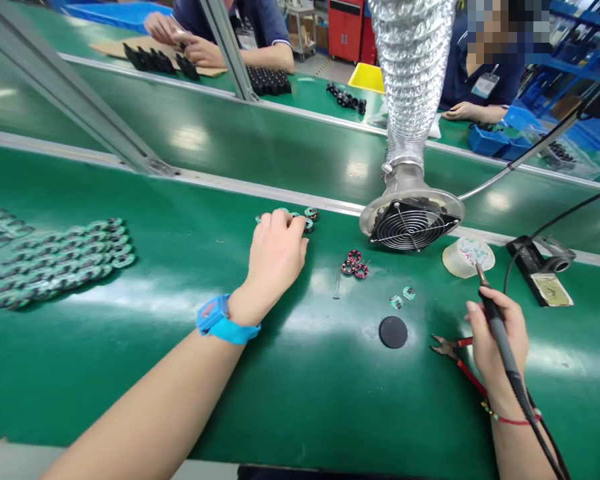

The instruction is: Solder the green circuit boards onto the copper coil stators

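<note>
From where I stand, the worry is the slim grey-and-black soldering iron [498, 328] gripped in the right hand [516, 333]: its metal tip points at the squat cream-coloured tub [455, 261], touching or just short of it, I can't tell. If it's hot, a slip could scorch the tub or singe a finger. Its black cord [545, 443] runs along the forearm, so a snag might jerk the tip. Open wire cutters with red handles [473, 379] lie beside that wrist, where a dropped arm could catch the jaws. The left hand [276, 252] bends over small green-and-black ring-shaped pieces [311, 213] near the bench's back rail [260, 191]; its fingertips are hidden, so whether it grips one I can't say. A careless sweep there could scatter them or knock the red-and-black wound rings [361, 271] nearby.
</note>
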Available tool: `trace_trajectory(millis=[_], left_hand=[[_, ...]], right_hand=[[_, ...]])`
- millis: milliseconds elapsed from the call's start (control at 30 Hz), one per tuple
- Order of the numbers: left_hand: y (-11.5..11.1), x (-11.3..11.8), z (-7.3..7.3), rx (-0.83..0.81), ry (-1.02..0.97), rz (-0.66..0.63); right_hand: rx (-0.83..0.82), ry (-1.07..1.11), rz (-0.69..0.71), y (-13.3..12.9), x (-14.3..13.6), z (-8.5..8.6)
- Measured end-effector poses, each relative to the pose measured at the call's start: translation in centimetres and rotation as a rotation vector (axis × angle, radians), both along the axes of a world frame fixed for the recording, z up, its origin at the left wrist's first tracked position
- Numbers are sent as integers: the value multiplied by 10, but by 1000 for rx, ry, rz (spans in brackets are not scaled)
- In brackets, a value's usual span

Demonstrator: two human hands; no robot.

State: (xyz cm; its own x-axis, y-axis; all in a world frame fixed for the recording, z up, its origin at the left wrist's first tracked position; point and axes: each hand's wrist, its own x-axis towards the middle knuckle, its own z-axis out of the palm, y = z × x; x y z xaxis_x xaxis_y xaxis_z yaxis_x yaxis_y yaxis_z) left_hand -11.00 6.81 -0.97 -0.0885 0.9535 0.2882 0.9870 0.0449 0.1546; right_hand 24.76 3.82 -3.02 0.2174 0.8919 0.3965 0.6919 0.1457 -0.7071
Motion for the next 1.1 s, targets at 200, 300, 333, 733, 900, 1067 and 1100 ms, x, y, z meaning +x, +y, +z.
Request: trace_trajectory(millis=[200,300,333,733,900,1067,1100], left_hand=[[-9,33,-11,-244,-458,-326],[-9,42,-17,-231,-467,-312],[-9,42,-18,-221,-459,-310],[-49,62,28,-563,-948,-902],[-61,65,36,-639,-920,-1003],[-56,66,28,-699,-1029,-832],[-55,67,26,-730,-1091,-744]], right_hand=[[4,151,64,-8,-11,8],[-13,169,155,-8,-9,3],[-12,159,179,-8,-9,1],[-307,345,829,-48,-67,37],[-554,699,1011,-52,-69,41],[-333,640,889,-52,-72,26],[-264,587,840,-53,-74,24]])
